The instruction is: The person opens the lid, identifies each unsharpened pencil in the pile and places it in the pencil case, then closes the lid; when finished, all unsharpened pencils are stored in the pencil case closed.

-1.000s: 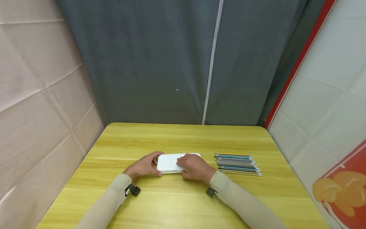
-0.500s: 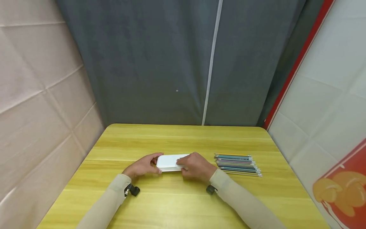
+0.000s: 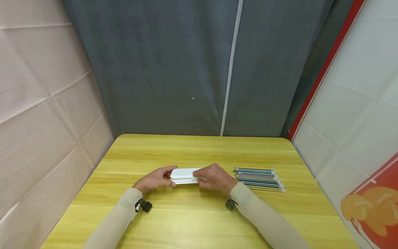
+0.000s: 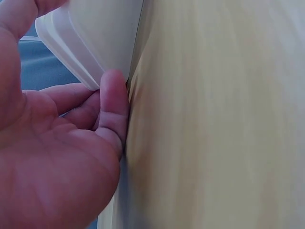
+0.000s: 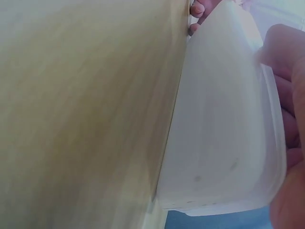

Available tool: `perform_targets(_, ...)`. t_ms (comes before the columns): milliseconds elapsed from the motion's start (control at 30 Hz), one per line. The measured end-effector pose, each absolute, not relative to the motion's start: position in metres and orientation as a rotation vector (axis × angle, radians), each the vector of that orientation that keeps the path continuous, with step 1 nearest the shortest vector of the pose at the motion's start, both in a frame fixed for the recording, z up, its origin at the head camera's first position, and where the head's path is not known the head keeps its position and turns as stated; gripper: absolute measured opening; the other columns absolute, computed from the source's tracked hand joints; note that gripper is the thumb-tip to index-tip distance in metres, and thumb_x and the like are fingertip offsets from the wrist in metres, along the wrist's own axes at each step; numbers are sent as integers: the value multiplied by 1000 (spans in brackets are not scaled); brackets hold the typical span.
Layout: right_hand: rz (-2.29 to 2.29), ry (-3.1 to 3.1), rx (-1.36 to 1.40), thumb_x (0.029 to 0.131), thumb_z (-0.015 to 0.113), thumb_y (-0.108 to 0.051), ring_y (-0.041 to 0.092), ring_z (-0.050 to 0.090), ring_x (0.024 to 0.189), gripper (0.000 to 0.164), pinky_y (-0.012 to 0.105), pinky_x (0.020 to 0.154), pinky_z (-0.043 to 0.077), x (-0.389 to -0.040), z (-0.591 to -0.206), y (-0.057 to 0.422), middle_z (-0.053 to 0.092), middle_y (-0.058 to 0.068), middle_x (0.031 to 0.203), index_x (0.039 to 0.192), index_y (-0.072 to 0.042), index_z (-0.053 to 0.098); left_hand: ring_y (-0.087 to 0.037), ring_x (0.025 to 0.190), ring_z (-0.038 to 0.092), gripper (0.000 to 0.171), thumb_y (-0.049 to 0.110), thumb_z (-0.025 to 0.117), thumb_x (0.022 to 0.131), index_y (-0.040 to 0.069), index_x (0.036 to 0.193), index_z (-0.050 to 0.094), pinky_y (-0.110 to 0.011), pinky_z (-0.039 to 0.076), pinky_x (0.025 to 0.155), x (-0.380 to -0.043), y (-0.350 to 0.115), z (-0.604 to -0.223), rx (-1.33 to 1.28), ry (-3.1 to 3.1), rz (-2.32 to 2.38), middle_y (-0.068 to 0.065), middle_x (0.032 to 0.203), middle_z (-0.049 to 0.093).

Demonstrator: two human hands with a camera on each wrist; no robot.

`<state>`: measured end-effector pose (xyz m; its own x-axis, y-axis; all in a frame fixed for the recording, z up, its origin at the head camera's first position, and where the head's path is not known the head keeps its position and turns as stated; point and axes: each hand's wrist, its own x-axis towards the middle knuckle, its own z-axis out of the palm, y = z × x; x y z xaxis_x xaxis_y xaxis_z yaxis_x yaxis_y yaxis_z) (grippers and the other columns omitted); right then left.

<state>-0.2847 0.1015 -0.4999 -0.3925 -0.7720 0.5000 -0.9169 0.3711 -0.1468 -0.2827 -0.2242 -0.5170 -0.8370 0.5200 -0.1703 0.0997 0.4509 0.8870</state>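
A white, rounded plastic box point(image 3: 184, 173) with a lid lies lengthwise near the middle of the table. My left hand point(image 3: 155, 180) holds its left end; in the left wrist view the thumb point(image 4: 114, 98) presses the near corner and other fingers reach behind. At the right part, my right hand point(image 3: 217, 178) pinches the box at the lid's edge, index finger on top and thumb at the near side. The right wrist view shows the translucent side wall point(image 5: 214, 119) and the lid rim point(image 5: 277, 138). What is inside cannot be seen.
Several pencils point(image 3: 258, 178) with pale ends lie side by side to the right of my right hand. The yellow wood-grain table point(image 3: 192, 221) ends at a grey curtain point(image 3: 161, 69) at the back. Pale walls stand on both sides.
The box's near side has come up and more of its front face shows, with a line between lid and body visible. My right hand has shifted slightly; the left hand stays put.
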Motion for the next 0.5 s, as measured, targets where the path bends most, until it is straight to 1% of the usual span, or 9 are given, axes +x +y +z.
perform_targets(167,698,-2308,1476,89,82,-16,5,78,94,24,18,80,59,-285,-502,105,82,-2,108,113,-15,82,-25,107,54,93,20,86,88,2,163,35,-27,48,88,-283,-224,-518,546,2293,1352,-15,123,59)
perform_targets(333,781,-2317,1471,90,82,-19,8,78,98,24,23,84,60,-287,-503,108,82,-1,109,114,-15,82,-25,100,54,100,13,89,85,2,165,31,-26,50,82,-281,-222,-517,550,2251,1366,-15,119,56)
perform_targets(433,807,-2321,1465,91,82,-21,9,78,100,25,25,86,61,-288,-502,109,81,0,111,115,-14,82,-24,98,50,104,10,91,83,5,166,28,-26,49,80,-280,-222,-516,526,2241,1367,-14,121,54)
perform_targets(500,807,-2328,1460,92,82,-23,10,78,101,25,26,88,61,-288,-502,110,81,0,112,116,-13,82,-24,99,50,106,8,91,81,7,166,28,-27,49,82,-278,-220,-516,507,2240,1372,-14,124,53)
